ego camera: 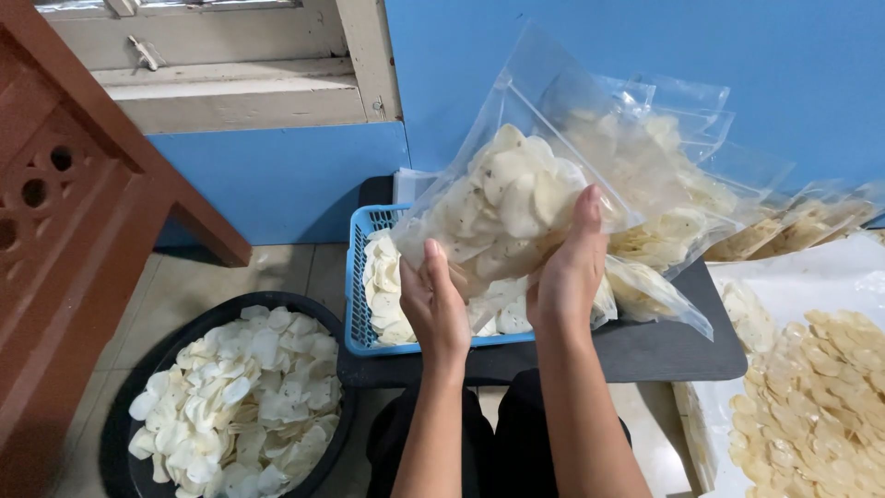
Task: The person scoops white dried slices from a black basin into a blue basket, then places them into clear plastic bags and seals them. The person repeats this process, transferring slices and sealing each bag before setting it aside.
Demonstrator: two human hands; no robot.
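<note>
Both hands, left hand (435,304) and right hand (570,267), are clamped on a clear bag of pale chips (512,207), held over the blue basket (358,304) on the dark worktop (645,350).

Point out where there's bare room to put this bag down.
Bare: the dark tabletop strip between the blue plastic basket and white sheet, and the tiled floor above the black tub of white chips. Crowded: the basket, and filled clear bags stacked along the blue wall.
</note>
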